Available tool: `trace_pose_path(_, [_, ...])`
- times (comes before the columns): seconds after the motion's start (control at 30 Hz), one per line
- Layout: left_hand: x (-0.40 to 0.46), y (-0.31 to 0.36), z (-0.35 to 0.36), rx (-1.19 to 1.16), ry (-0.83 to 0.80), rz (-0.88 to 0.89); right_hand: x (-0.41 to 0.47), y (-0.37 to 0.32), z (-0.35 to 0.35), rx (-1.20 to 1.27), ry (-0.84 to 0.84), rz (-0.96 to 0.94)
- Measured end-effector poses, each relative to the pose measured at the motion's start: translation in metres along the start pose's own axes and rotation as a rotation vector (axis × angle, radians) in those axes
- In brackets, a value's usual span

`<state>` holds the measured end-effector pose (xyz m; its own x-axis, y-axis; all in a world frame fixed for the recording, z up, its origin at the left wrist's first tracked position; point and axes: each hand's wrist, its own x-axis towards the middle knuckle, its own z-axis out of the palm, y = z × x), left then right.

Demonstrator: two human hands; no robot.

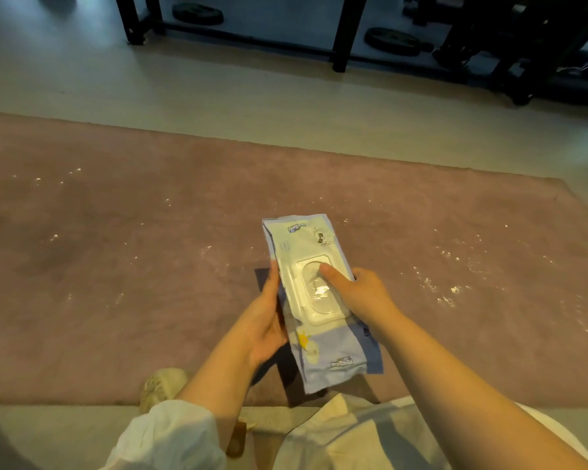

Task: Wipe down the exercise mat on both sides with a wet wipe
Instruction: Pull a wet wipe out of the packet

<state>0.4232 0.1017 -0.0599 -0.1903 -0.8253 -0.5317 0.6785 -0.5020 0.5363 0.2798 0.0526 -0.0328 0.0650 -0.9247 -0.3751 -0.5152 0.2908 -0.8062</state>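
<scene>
Gripped along its left edge by the left hand (267,320), the wet wipe pack (314,296) is held above the near edge of the pink exercise mat (116,266). Its plastic lid (318,293) (closed) is pressed by the thumb of the right hand (360,293), whose fingers are curled under the right edge.

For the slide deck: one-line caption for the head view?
Both hands, left hand and right hand, hold a wet-wipe pack above the pink exercise mat.
</scene>
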Motion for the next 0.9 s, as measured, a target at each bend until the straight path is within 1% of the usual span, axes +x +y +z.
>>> trace_pose_path(0.07, [0.001,-0.005,0.002,0.06,0.058,0.068,-0.003,-0.003,0.0,0.039,-0.081,0.076])
trace_pose_path(0.13, [0.002,-0.008,0.003,0.098,0.15,0.114,-0.006,-0.003,-0.003,0.136,-0.177,0.15])
trace_pose_path(0.23, [0.005,-0.013,0.002,0.104,0.233,0.131,-0.01,0.001,-0.007,0.176,-0.27,0.124])
trace_pose_path(0.3, [0.008,-0.016,0.003,0.127,0.266,0.139,-0.011,0.005,-0.008,0.162,-0.258,0.105])
trace_pose_path(0.47, [0.014,-0.02,0.015,0.219,0.292,0.162,-0.016,0.013,-0.017,0.164,-0.118,0.091])
trace_pose_path(0.67, [0.022,-0.024,0.065,0.303,0.263,0.204,-0.028,0.013,-0.053,0.337,0.078,0.044])
trace_pose_path(0.77, [0.028,-0.034,0.111,0.325,0.183,0.202,-0.037,0.016,-0.094,0.327,0.205,0.024])
trace_pose_path(0.9, [0.034,-0.07,0.186,0.458,0.006,0.128,-0.063,0.039,-0.17,0.366,0.411,0.029])
